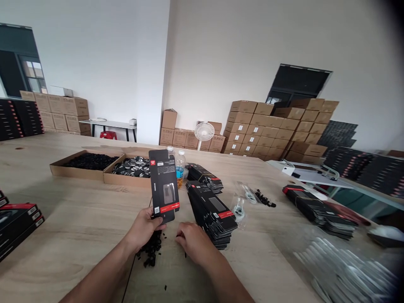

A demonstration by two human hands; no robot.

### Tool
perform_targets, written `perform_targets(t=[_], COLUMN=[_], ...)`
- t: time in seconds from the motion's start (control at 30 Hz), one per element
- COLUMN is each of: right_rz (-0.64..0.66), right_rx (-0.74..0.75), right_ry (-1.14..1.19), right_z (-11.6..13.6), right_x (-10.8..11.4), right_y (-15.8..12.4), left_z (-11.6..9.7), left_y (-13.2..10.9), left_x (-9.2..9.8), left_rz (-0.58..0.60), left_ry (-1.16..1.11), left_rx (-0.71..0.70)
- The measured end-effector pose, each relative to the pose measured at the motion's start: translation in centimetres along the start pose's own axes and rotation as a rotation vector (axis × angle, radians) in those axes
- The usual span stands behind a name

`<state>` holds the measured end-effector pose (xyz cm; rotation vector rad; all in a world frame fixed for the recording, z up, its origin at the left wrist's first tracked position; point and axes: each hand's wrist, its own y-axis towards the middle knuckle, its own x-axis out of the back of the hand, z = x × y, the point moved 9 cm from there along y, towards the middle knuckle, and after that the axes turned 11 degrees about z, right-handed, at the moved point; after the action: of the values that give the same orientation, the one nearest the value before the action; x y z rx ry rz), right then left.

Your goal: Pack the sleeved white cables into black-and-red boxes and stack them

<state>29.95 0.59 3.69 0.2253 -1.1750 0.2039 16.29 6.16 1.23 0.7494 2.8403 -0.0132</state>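
My left hand (145,227) grips the bottom end of a flat black packaging box (164,181) with a red stripe, held upright above the table. Below it lies a pile of small black parts (152,249). To the right, my right hand (193,240) is closed low over the table, its fingertips curled together; whether a small part is in them is hidden. Just beyond that hand leans a stack of flattened black boxes (213,212), with a banded bundle of the same boxes (205,177) behind it.
Two cardboard trays hold black pieces (91,161) and round discs (134,167). Plastic bottles (180,166) stand beside them. White cables (240,209), another banded box bundle (318,210) and bagged white cables (347,265) lie right. Finished-looking black boxes (22,223) are stacked left.
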Motion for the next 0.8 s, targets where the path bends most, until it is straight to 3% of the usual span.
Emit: perform_targets(t=[0.1, 0.33, 0.6, 0.8], right_rz=[-0.024, -0.305, -0.320, -0.352], right_rx=[0.013, 0.033, -0.084, 0.060], right_ry=[0.016, 0.264, 0.134, 0.481], right_z=[0.7, 1.1, 1.1, 0.8], right_x=[0.1, 1.8, 2.0, 1.3], right_y=[0.1, 0.4, 0.2, 0.2], left_z=[0.0, -0.2, -1.5, -0.6], left_y=[0.0, -0.4, -1.5, -1.2], left_x=[0.0, -2.7, -4.9, -4.9], left_rz=[-0.012, 0.064, 0.114, 0.144], left_ry=[0.024, 0.094, 0.361, 0.250], left_rx=[-0.019, -0.084, -0.231, -0.153])
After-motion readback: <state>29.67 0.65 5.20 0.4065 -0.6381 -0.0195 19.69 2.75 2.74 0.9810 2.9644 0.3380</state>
